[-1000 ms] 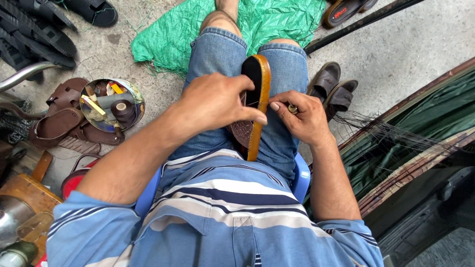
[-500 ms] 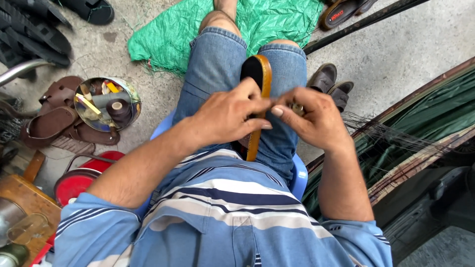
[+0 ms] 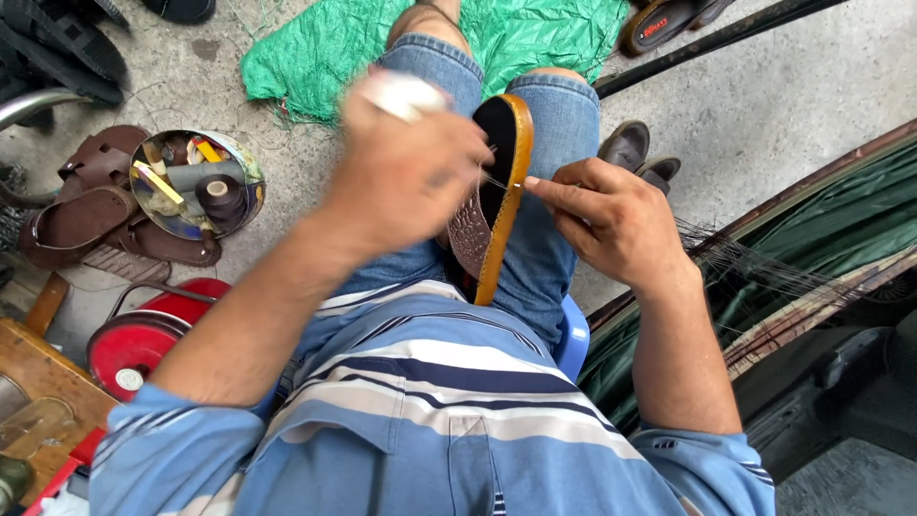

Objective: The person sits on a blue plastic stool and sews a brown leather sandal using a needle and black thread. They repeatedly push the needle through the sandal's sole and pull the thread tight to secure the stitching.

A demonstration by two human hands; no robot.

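While the sandal (image 3: 497, 196) rests edge-up between the knees | left hand (image 3: 411, 172) fisted, drawing thread (image 3: 497, 182) | right hand (image 3: 607, 225) pinches its rim | likely light, stiff, flexing beyond that pinch

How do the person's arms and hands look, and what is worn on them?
Both forearms are bare. The sleeves are short, of a light blue shirt with white and dark blue stripes, and end above the elbows. The left hand and the right hand wear no gloves. No watch or bracelet shows on either wrist. The left hand is blurred, so rings cannot be judged there.
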